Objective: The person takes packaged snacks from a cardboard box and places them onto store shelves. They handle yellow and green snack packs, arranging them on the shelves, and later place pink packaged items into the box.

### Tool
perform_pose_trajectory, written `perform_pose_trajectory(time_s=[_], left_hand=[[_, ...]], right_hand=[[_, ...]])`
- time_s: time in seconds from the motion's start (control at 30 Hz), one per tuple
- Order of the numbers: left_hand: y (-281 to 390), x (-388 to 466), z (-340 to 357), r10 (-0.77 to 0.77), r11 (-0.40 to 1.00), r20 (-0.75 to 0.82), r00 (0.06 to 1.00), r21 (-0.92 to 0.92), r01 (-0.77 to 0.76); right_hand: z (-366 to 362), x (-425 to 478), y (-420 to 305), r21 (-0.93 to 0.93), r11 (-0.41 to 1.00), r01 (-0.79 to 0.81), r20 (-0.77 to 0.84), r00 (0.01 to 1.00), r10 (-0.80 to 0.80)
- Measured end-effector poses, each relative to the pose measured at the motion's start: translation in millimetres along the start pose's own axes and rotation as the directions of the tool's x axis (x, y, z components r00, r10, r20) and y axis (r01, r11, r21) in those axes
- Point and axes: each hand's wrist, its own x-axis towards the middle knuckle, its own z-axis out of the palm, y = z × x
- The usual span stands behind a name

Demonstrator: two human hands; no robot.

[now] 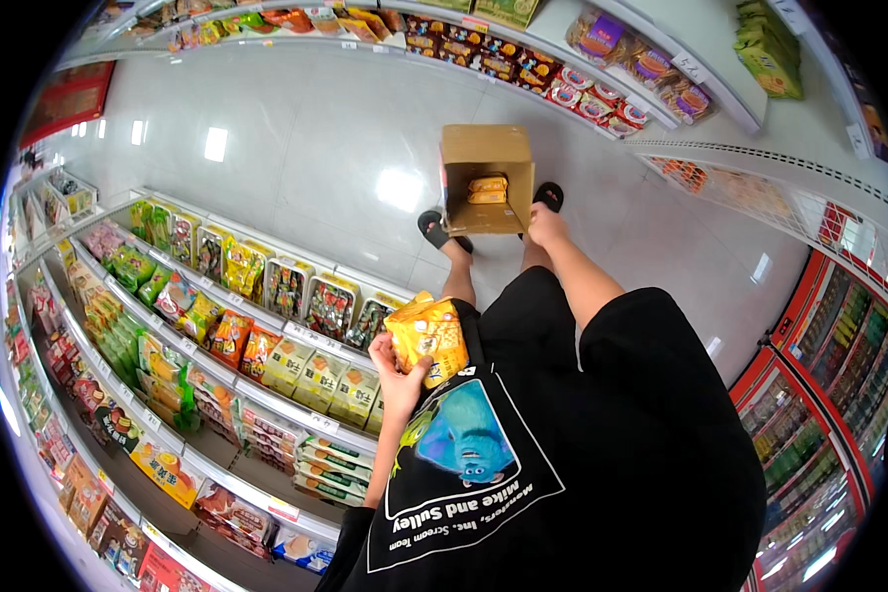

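My left hand [399, 370] grips a yellow snack packet [429, 337] by its side and lower edge, in front of my body and beside the shelves. An upright cardboard box [486, 144] stands between my feet with its top open. My right hand [546, 224] is closed on the near right corner of this box, its fingers partly hidden. Inside the box, small orange-yellow packets [487, 190] lie together.
A tiered shelf unit [222, 370] of bagged snacks runs along the left, with clear bins [287, 288] on its aisle side. Curved shelves [621, 81] of packets stand ahead. Red-framed drinks coolers [806, 429] stand at the right. Grey tiled floor [318, 148] lies between.
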Motion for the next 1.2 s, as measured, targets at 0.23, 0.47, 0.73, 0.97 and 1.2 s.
perform_pose_trajectory(time_s=[0.23,0.47,0.73,0.97,1.2], left_hand=[[26,48,-14,0.152,0.988,0.067,0.986,-0.016,-0.151],[63,90,-26,0.237,0.964,0.118,0.964,-0.147,-0.22],[118,121,-32,0.25,0.925,0.306,0.919,-0.357,-0.133],[211,106,34,0.48,0.876,0.553,0.681,-0.268,-0.4],[216,106,101,0.336,0.934,0.825,0.455,-0.228,-0.277]], right_hand=[[-5,-74,-30,-0.169,0.869,0.466,0.149,0.883,-0.445],[30,-100,-24,-0.034,0.92,0.39,0.071,0.919,-0.387],[-96,-204,-172,0.818,0.51,0.266,0.09,0.817,-0.57],[-146,-288,-240,0.475,0.396,0.786,-0.36,0.584,-0.727],[-164,-304,-178,0.465,0.426,0.776,-0.602,0.63,-0.491]])
